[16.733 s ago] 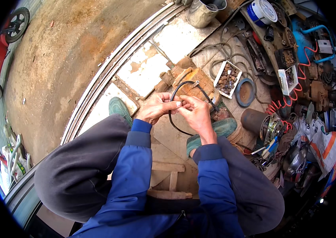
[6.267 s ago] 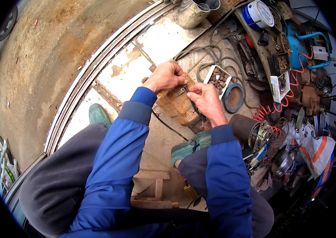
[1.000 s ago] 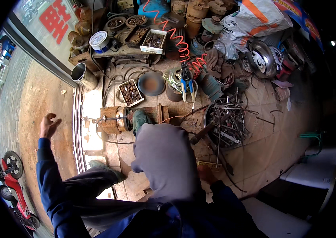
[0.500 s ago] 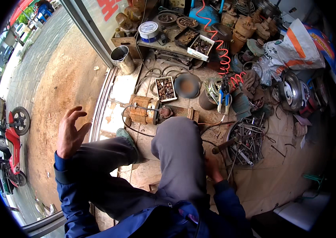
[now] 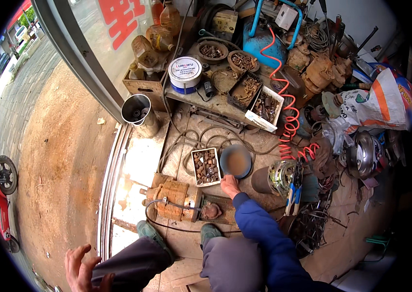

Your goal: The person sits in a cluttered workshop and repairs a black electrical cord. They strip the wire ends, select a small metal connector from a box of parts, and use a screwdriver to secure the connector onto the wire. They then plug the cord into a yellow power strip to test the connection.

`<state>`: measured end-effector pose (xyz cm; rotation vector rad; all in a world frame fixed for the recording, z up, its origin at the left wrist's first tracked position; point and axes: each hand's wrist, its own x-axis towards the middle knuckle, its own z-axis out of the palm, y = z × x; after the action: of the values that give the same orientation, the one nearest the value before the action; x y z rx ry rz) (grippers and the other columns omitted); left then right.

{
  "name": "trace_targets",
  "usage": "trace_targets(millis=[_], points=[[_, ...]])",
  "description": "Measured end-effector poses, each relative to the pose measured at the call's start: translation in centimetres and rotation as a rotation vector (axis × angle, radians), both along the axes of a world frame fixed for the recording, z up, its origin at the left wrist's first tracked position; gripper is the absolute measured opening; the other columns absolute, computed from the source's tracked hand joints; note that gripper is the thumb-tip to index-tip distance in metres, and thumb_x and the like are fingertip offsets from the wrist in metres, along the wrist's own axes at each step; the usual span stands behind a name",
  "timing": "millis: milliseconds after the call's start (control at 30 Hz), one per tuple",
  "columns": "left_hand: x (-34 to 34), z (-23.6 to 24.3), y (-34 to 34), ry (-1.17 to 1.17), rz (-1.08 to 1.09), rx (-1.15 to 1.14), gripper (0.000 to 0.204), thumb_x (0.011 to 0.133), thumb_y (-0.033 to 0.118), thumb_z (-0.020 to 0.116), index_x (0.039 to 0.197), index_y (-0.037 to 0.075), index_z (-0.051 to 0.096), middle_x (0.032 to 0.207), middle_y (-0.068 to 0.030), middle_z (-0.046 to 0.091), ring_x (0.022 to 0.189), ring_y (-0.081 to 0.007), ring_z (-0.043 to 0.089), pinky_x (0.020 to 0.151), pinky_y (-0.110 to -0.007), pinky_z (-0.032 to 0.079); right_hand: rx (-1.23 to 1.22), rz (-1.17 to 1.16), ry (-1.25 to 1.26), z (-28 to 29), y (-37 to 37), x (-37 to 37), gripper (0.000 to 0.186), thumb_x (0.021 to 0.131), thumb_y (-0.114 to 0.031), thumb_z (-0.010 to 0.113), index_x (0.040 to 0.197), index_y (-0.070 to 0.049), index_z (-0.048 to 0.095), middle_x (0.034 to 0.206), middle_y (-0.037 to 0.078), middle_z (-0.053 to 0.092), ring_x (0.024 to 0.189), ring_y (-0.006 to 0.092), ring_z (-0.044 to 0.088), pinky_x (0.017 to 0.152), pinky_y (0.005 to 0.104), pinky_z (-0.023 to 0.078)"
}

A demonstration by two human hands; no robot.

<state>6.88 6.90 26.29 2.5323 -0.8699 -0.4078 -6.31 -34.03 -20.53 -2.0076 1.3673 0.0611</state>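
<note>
My right hand (image 5: 230,186) reaches down between a shallow white tray (image 5: 208,185) of small rusty metal sleeves and a round dark bowl (image 5: 249,166) of brownish liquid. Its fingers look drawn together by the tray's near right corner and the bowl's rim; what they hold, if anything, is hidden. At the lower left, my left hand (image 5: 83,270) hangs in the air above my leg, fingers curved and apart, with nothing in it. In front of my shoes lies a rusty cylindrical motor-like machine (image 5: 174,200) with a black cable across it.
A low bench (image 5: 220,100) holds a white-and-blue tub (image 5: 185,74) and trays of hardware. A metal bucket (image 5: 140,117) stands by the door frame. A coiled red hose (image 5: 291,117) hangs on the right, near blue-handled pliers (image 5: 293,192) and a heap of tools (image 5: 310,226).
My right hand has gone from beside my knee, near the tool heap, forward to the tray and bowl. My left hand now appears lower in view. The view has shifted forward.
</note>
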Motion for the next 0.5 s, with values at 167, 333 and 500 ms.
trace_targets(millis=[167,333,500], points=[[1.8,0.4,-1.3,-0.029,-0.029,0.123,0.042,0.084,-0.002,0.072,0.124,0.005,0.062,0.134,-0.0201,0.058,0.117,-0.0359,0.062,0.092,-0.040,0.054,0.033,0.089,-0.126,3.9,0.0,2.2,0.024,0.088,-0.020,0.063,0.096,0.001,0.071,0.095,0.028,0.069,0.093,0.0465,0.067,0.083,0.0516,0.053],[3.7,0.1,-2.5,0.017,-0.101,0.150,0.044,0.081,0.000,0.074,0.123,0.006,0.063,0.134,-0.0187,0.058,0.115,-0.0362,0.063,0.090,-0.041,0.055,0.048,-0.105,-0.410,4.5,-6.8,1.0,0.025,0.093,-0.020,0.064,0.101,0.003,0.070,0.093,0.019,0.074,0.083,0.0299,0.072,0.075,0.0389,0.056],[3.9,0.1,-2.9,0.015,-0.103,0.183,0.046,0.080,0.000,0.075,0.124,0.007,0.062,0.132,-0.0188,0.059,0.119,-0.0383,0.059,0.097,-0.044,0.051,0.342,-0.349,-0.706,15.2,-9.4,4.4,0.031,0.099,-0.020,0.061,0.117,0.005,0.062,0.097,0.013,0.071,0.076,0.0154,0.069,0.066,0.0280,0.055]])
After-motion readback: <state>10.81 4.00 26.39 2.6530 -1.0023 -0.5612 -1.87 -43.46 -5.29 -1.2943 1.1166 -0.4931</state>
